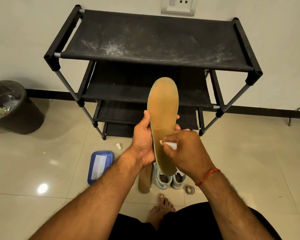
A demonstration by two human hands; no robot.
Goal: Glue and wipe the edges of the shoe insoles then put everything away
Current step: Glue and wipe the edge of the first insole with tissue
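Head view: gripping a tan insole [163,118] by its middle in the left hand [144,142], toe up over the floor [42,153] before a black shoe rack [145,42], likely steadying it, while pinching a white wipe [171,145] in the right hand [185,151] and pressing it to the insole near its edge.

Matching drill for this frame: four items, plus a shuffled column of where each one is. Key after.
1 insole
2 white wipe
3 blue tray
4 bin

A on the floor, left of the shoes
B pinched in the right hand
C held by the left hand
D at the wall, left of the rack

Pairs: 1-C, 2-B, 3-A, 4-D
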